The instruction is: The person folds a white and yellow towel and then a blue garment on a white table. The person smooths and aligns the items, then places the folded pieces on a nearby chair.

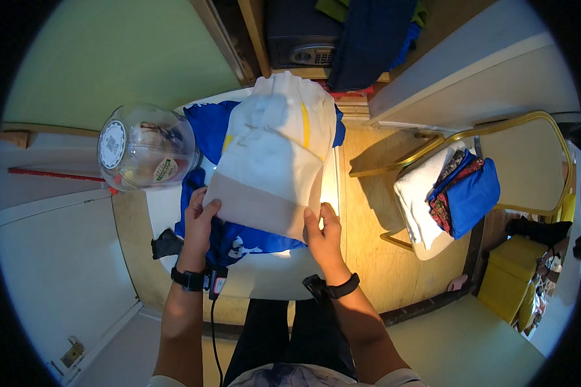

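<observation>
A white garment (271,164) with a gathered elastic edge at its far end and yellow stripes lies spread in front of me. My left hand (199,215) pinches its near left corner between thumb and fingers. At the near right corner my right hand (323,227) grips the cloth the same way. Under it, partly hidden, is blue fabric with white print (266,241), resting on a white table (252,283). A black piece of cloth (167,243) lies by the table's left edge, near my left forearm.
A large clear plastic jar (147,147) lies at the table's back left. To the right, a gold-framed chair (523,164) holds a white towel (419,203) and folded blue cloth (474,198). Behind stands a safe (302,43) with dark cloth (370,46) hanging beside it. A yellow box (511,271) sits far right.
</observation>
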Demonstrator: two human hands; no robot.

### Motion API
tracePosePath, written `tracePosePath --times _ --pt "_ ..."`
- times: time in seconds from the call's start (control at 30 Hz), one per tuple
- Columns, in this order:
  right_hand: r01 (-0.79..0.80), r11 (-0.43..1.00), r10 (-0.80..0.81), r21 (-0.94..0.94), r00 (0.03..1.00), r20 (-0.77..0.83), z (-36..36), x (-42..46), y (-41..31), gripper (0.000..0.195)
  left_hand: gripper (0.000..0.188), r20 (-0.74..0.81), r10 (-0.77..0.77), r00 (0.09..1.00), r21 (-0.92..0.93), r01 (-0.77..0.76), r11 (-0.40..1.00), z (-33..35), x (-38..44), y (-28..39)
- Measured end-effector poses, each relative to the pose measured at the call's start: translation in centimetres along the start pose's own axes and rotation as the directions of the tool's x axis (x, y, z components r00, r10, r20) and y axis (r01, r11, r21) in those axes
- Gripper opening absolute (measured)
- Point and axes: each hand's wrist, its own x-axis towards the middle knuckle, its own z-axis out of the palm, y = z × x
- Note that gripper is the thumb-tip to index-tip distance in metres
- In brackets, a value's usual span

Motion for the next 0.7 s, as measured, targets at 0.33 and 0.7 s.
tracePosePath --times 0.33,0.7 --pt "-0.026 0.925 -0.025 -0.379 0.991 -0.131 1.8 -1.9 4.0 0.043 0.028 -0.091 -0.168 0.982 0.051 0.173 0.984 -0.2 -0.5 -2.7" --pt "-0.022 0.96 0.012 -0.279 0.999 -0.039 0.9 -1.7 4.3 0.025 0.02 -0.079 -0.06 0.995 -0.148 0.048 0.988 2.0 -2.9 0.8"
